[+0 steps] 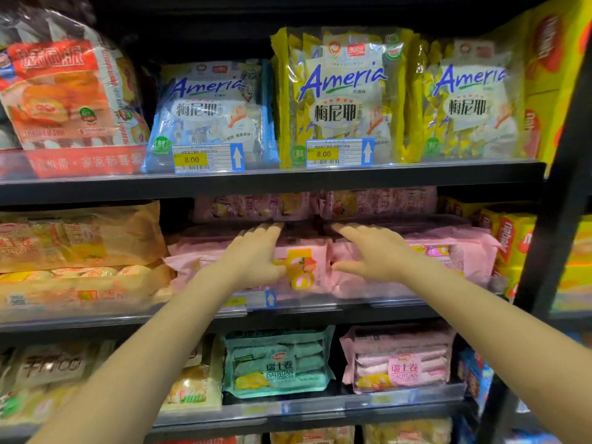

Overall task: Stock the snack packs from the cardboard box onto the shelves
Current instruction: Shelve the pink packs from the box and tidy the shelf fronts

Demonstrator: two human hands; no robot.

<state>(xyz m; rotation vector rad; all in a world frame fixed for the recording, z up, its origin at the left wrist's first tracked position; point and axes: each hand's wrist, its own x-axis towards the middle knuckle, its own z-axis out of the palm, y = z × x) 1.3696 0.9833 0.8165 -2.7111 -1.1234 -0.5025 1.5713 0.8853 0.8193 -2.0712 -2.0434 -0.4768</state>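
Pink snack packs lie stacked on the middle shelf (320,310). My left hand (256,254) rests flat with straight fingers on the top of the left pink pack (301,267). My right hand (371,251) lies spread on the right pink pack (448,257), thumb out toward the left. More pink packs (378,201) stand behind them at the back of the shelf. The cardboard box is out of view.
The top shelf holds a blue Ameria pack (211,113) and yellow Ameria packs (346,97). Orange bread bags (77,248) sit left of the pink packs, yellow boxes (512,241) to the right. A teal pack (278,363) and a pink pack (400,360) are below. A black upright (557,187) stands right.
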